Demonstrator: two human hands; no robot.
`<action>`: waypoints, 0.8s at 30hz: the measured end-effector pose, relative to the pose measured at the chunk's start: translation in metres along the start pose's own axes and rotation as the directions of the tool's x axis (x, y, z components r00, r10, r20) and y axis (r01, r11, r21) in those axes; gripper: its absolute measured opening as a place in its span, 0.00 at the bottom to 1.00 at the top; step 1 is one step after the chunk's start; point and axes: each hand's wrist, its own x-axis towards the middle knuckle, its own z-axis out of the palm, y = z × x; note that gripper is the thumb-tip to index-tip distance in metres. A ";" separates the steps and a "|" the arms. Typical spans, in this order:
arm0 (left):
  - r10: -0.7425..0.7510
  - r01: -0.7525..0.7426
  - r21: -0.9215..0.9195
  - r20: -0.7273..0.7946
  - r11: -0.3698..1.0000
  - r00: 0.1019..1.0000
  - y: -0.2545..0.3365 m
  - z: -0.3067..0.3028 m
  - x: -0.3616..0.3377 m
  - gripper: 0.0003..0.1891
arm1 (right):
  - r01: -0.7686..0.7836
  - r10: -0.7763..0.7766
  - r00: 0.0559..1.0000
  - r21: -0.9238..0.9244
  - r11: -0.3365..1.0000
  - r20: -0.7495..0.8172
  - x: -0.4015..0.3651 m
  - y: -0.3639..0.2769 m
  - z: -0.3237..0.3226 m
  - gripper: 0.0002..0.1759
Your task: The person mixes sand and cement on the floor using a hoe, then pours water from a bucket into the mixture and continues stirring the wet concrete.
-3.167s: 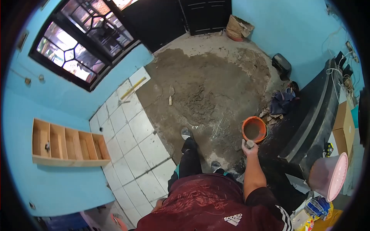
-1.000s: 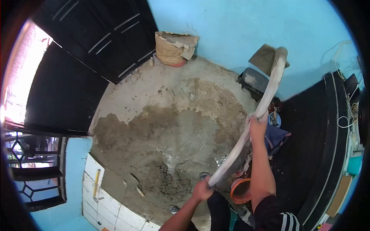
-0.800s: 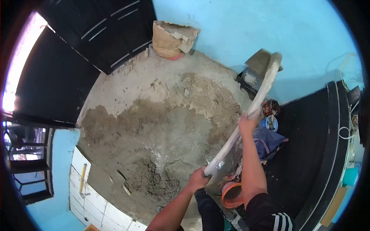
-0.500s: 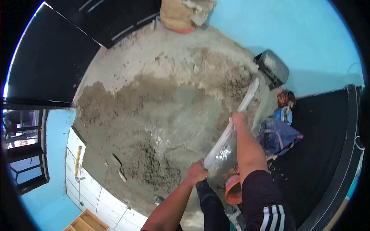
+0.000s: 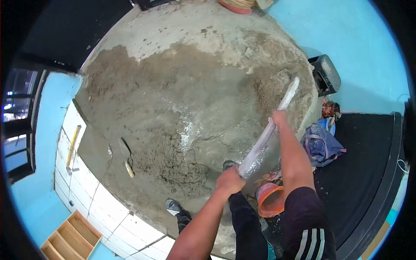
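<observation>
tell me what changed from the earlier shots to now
The wooden handle swung down from before the blue wall to over the floor, its blade now unseen. The left hand, earlier lowered, now grips it with the right hand. The trowel and yellow tool stay put.

In front of me the floor [image 5: 208,91] is mostly damp and grey, a lumpy heap of mix [image 5: 177,160] on it and a trowel [image 5: 129,168] just beside. An orange bucket [image 5: 262,200] sits to the right; leftward, white tiles [image 5: 108,201] bear a yellow-handled tool [image 5: 73,145] (its head towards me).
</observation>
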 end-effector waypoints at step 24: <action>-0.393 0.423 0.160 -0.188 0.892 0.900 -0.444 0.056 -0.404 0.13 | -0.404 0.315 0.909 0.390 0.827 0.274 -0.580 0.181 0.194 0.33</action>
